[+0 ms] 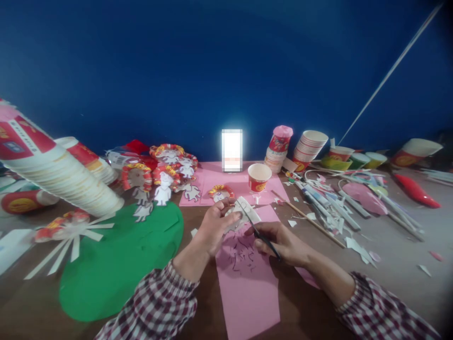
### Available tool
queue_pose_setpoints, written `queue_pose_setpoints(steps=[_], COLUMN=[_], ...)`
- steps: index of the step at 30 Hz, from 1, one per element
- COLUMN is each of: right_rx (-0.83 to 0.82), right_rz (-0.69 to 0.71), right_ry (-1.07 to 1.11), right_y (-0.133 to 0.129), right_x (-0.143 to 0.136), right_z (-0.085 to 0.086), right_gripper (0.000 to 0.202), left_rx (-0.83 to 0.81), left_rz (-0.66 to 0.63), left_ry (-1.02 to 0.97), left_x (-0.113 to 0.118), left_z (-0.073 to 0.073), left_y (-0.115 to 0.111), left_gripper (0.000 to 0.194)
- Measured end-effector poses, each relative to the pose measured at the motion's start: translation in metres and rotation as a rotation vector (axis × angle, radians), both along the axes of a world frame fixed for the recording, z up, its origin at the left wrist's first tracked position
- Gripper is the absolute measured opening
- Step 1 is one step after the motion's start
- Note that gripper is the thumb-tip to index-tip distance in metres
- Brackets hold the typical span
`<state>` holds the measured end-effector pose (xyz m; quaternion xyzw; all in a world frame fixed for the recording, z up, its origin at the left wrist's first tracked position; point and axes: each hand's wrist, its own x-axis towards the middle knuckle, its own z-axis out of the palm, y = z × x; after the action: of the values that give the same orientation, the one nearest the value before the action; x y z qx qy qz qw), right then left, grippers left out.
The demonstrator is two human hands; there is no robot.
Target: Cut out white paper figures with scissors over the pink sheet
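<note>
At the near edge, a long pink sheet point(247, 297) was laid on the brown counter point(198, 311), and dark pen strokes were drawn across its upper part. Over that part of the pink sheet, a small white paper piece point(252, 211) with drawn lines was held up by the left hand point(214, 225), its thumb and fingers pinched together on the paper. A dark-handled cutting tool point(266, 242) was gripped by the right hand point(286, 243), the fingers closed around its handle, and its blade was laid across the white paper piece.

To the left of the pink sheet, a green sheet point(120, 264) was spread flat, with white strips point(76, 248) fanned out by its left edge. To the right of the pink sheet, a thin stick point(311, 218) was seen lying slantwise, with pens point(318, 203) and paper scraps point(357, 248) scattered beyond it.

Farther off to the left of the pink sheet, red-and-yellow rings point(137, 175) with paper figures point(163, 192) were grouped beside a tilted cup stack point(67, 174). Beyond the pink sheet, a single paper cup point(259, 178) was stood upright on pink paper point(212, 182), with more stacked cups point(308, 147) behind it to the right, before a blue wall point(177, 71).
</note>
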<state>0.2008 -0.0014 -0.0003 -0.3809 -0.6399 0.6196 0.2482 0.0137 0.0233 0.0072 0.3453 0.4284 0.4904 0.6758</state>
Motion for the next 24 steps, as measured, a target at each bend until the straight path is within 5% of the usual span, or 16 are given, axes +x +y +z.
queue_pose_setpoints(steps=[24], right_rx=[0.167], right_rz=[-0.097], right_ry=[-0.065], right_y=[0.0], right_x=[-0.002], right_z=[-0.001], right_gripper=[0.042], left_rx=[-0.02], left_rz=[0.0], left_ry=[-0.111], left_x=[0.01], left_z=[0.004], left_y=[-0.005], left_gripper=[0.048])
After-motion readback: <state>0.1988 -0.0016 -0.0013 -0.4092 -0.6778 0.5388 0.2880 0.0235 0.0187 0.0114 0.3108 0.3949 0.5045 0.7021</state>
